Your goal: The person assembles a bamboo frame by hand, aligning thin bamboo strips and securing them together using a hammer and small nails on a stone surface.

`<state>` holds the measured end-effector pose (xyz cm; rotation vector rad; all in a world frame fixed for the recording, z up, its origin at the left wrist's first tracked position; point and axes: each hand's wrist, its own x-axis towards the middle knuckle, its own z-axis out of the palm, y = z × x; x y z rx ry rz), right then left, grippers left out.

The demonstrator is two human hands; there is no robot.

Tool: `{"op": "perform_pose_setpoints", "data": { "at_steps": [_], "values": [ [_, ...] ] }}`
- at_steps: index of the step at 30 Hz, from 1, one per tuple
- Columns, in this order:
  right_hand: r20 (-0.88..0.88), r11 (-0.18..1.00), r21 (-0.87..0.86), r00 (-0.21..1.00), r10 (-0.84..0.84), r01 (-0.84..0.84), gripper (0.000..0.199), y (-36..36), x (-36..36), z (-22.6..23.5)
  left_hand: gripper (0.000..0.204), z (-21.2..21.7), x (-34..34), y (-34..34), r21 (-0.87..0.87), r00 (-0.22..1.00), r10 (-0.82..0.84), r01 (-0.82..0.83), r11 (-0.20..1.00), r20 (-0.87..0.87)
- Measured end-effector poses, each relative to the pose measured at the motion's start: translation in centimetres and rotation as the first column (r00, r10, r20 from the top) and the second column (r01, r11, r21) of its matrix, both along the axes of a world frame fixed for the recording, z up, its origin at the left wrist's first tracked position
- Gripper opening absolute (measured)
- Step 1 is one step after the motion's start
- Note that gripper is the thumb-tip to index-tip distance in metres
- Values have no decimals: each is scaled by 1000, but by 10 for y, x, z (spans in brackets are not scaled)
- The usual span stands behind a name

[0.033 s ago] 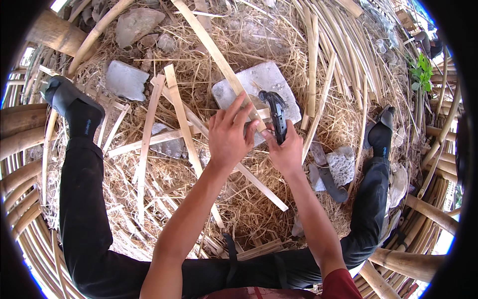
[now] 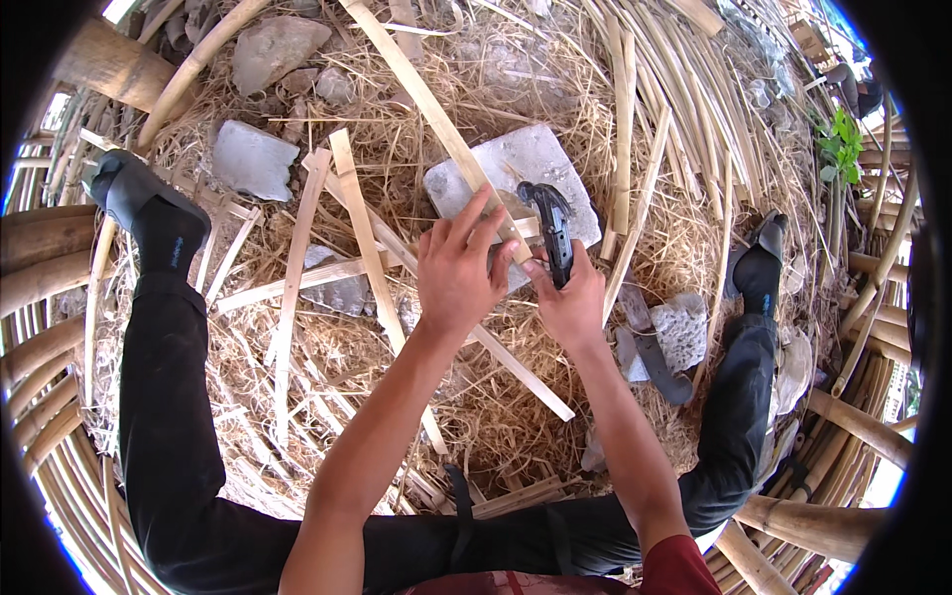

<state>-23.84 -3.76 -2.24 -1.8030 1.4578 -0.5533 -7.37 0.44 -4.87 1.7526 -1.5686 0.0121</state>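
A long flat bamboo strip (image 2: 428,107) slants from the far edge down across a pale concrete block (image 2: 540,154). My left hand (image 2: 460,260) is on the strip's near end, index finger and thumb against it, the other fingers stretched out. My right hand (image 2: 572,302) is closed round the handle of a black hammer (image 2: 552,223), whose head lies over the block. The right thumb touches the strip's near tip. A second, short piece of bamboo (image 2: 526,227) shows under the strip, partly hidden by the hands and hammer.
Loose bamboo strips (image 2: 365,223) lie on straw to the left. A curved dark blade-like tool (image 2: 659,362) rests beside a rough stone (image 2: 680,332) on the right. Long split bamboo (image 2: 684,139) is stacked at the far right; a broken white block (image 2: 254,161) sits far left. My legs flank the work.
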Motion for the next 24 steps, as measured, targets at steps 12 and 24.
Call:
{"op": "perform_pose_setpoints", "data": {
  "at_steps": [12,24],
  "values": [
    [35,998,-54,999,-9,11,24,3,0,-4,37,-2,-1,4,-39,999,44,-44,998,8],
    [33,998,-61,999,-5,7,27,-1,-3,-5,37,-2,-3,2,-36,998,65,-64,997,28]
  ]
}}
